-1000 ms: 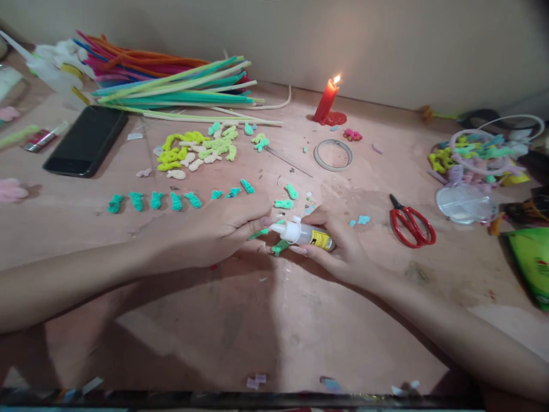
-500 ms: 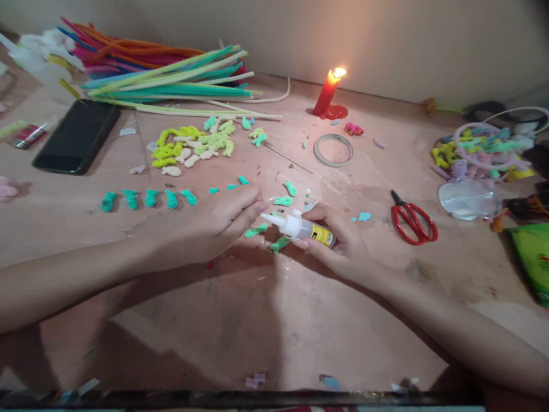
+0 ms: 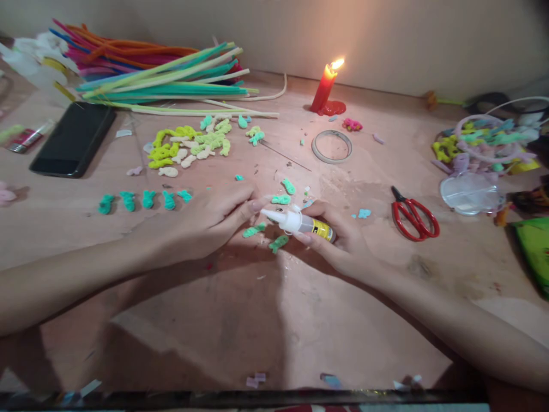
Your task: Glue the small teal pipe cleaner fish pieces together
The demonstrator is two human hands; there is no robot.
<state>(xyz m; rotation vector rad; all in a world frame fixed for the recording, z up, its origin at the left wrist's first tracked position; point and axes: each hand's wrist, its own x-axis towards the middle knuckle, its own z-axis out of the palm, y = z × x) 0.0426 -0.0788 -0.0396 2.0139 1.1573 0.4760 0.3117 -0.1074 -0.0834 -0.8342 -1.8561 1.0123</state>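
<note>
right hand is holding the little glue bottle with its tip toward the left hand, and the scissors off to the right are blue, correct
Not quite. The head view shows the scissors have red handles, not blue. The rest holds: the right hand holds the glue bottle, its tip pointing toward the left hand, and the scissors lie off to the right.

Both forearms are bare to the frame edge with no sleeve showing, the left hand (image 3: 210,220) at 9 o'clock and the right hand (image 3: 338,243) at 3 o'clock both having long, pale-polished fingernails.
</note>
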